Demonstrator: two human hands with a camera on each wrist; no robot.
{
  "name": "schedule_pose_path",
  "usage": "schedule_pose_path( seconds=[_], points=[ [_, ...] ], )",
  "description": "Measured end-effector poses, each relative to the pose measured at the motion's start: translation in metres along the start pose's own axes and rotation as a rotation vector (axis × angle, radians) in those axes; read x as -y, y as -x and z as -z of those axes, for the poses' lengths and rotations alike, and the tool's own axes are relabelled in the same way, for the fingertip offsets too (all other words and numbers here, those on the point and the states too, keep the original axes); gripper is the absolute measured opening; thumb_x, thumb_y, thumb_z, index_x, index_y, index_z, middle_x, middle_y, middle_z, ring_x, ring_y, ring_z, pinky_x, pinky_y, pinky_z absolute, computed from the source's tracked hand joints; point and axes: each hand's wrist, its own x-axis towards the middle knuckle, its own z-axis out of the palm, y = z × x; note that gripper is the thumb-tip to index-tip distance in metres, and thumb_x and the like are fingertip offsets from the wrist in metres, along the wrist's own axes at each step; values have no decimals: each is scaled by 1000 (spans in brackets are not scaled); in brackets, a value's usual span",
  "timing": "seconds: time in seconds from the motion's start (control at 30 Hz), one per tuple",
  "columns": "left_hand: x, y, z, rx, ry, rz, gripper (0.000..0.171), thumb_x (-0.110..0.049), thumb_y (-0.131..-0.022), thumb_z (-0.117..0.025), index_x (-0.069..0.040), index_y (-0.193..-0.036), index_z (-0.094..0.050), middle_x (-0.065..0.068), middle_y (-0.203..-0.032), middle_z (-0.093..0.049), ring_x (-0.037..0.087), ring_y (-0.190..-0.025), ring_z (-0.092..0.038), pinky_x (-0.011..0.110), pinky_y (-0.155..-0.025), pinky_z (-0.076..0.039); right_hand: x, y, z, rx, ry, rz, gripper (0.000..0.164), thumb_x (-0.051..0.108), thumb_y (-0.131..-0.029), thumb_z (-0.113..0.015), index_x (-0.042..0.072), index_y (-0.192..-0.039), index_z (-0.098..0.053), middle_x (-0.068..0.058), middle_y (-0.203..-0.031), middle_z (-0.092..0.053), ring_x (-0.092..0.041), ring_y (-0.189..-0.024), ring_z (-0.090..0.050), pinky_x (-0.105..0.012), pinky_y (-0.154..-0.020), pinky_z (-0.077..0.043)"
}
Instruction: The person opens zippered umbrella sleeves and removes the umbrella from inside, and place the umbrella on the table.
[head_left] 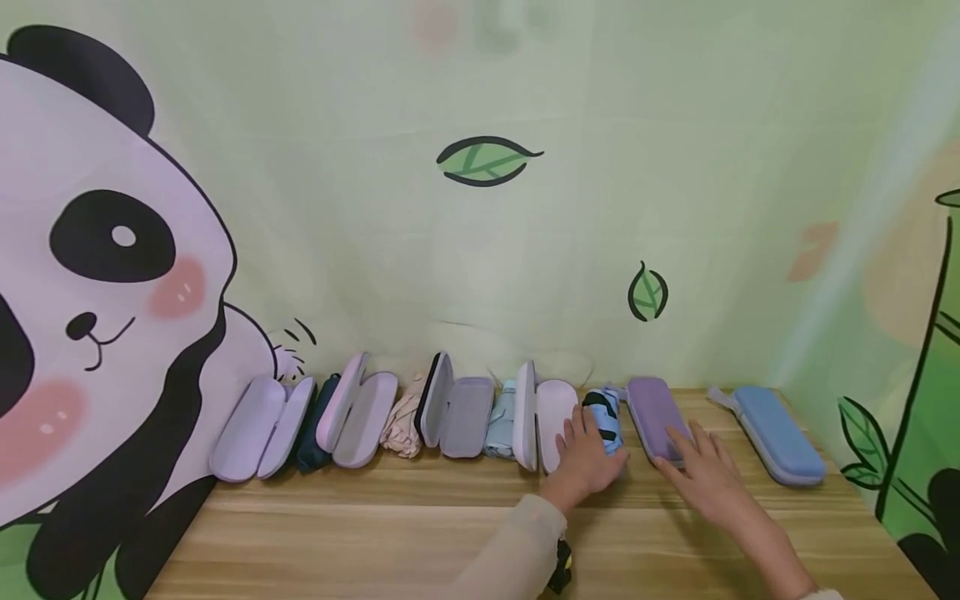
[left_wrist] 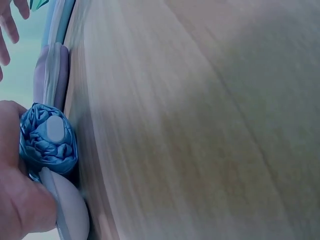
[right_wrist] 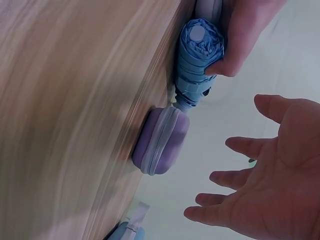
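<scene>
My left hand lies over the folded blue umbrella with black patches, its fingers extended along the edge of an open white case and its thumb at the umbrella's right side. In the left wrist view the rolled umbrella shows a pale end cap, right beside that hand. Spread fingers of my right hand hover over the near end of a shut purple zippered case. From the right wrist, this right hand appears apart from the purple case and holds nothing.
A shut blue case lies at the far right. Leftward, open cases alternate with a teal, a beige and a dark blue folded umbrella. A panda-printed cloth hangs behind the wooden table.
</scene>
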Motion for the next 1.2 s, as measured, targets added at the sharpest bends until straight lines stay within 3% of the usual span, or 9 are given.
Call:
schedule_pose_path(
  seconds=[0.3,0.6,1.2],
  points=[
    [-6,-3,3,23,-30,-29,89,-51,-96,-60,-13,-164,-16,22,-164,-24,36,-152,-25,51,-121,-23,-2,-2,-1,-19,3,6,63,38,-106,-53,-8,-148,-42,-45,-153,-20,-71,-134,-19,-78,-105,-18],
    [-10,-6,1,62,-100,-67,71,-59,-100,-47,-38,-163,-21,19,-164,-28,35,-151,-28,52,-119,-25,1,-2,-1,-7,6,5,62,37,-106,-53,-8,-147,-44,-46,-151,-21,-72,-132,-22,-80,-102,-20],
    [-1,-9,1,68,-158,-55,75,-65,-100,-43,-35,-164,-17,16,-167,-21,33,-153,-23,49,-120,-25,0,-3,0,20,14,-4,62,35,-107,-51,-11,-148,-41,-48,-149,-24,-71,-132,-24,-78,-105,-19]
  ],
)
